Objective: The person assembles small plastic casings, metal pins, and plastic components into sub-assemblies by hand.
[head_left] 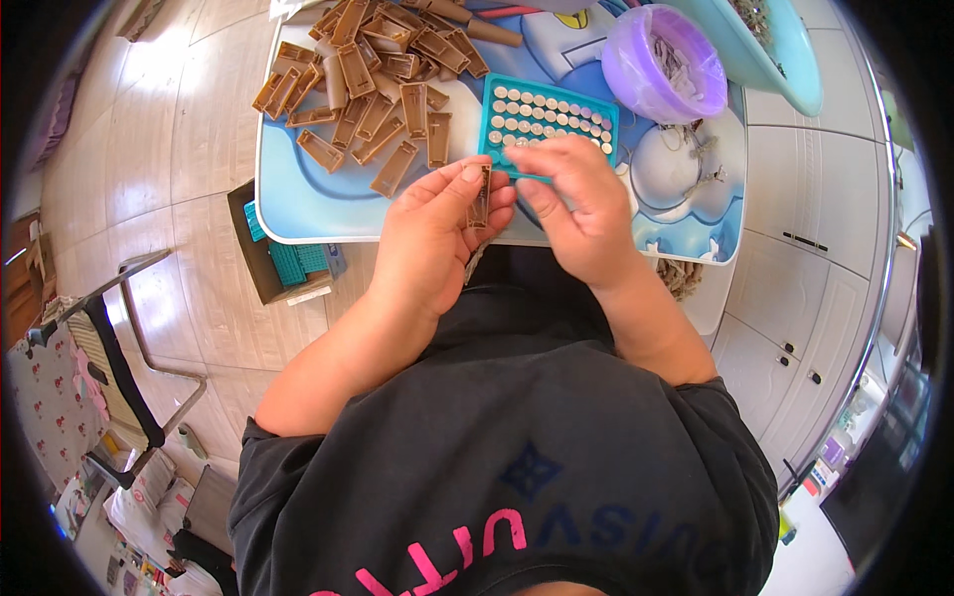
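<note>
A brown plastic casing [479, 204], long, narrow and hollow, is held upright between the thumb and fingers of my left hand [434, 219]. Its open side faces up, with small metal parts inside. My right hand [576, 194] is over the near edge of a teal tray [486, 109]. Its index finger reaches onto the tray and the thumb stands apart from it; I see nothing between them. Rows of silver round button cells [538, 113] fill much of the tray, and my right fingers cover part of the nearest rows.
A heap of brown casings [373, 84] covers the table's left half. A purple tub [636, 60] with small pieces stands right of the tray, beside a pale teal basin [795, 70]. Below the table's left edge, a cardboard box [260, 268] holds more teal trays.
</note>
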Demonstrator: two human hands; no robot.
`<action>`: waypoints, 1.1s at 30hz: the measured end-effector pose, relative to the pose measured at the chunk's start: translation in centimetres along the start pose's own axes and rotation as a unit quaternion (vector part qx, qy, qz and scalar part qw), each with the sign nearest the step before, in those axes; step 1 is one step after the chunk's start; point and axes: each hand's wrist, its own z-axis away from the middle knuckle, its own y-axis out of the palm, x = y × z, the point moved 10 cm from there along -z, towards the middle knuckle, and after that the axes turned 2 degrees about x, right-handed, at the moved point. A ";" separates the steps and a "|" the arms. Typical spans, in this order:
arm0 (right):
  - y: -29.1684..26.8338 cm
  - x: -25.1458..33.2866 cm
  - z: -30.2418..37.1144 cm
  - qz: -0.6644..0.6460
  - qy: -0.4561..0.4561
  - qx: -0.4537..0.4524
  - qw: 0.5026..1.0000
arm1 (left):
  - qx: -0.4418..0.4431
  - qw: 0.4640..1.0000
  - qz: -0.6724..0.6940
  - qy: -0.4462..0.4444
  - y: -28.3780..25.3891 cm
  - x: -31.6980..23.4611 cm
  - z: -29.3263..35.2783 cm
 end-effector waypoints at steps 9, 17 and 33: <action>-2.8 -1.4 2.7 -0.027 0.069 -0.023 0.997 | -0.002 0.999 -0.031 0.009 -0.1 0.0 0.3; -3.4 -0.5 4.0 0.109 0.001 -0.018 0.994 | 0.004 0.999 -0.032 0.016 -0.5 0.0 0.2; -5.5 -2.5 7.6 0.340 -0.024 -0.112 0.933 | 0.074 0.970 -0.231 0.012 -3.5 -3.7 2.3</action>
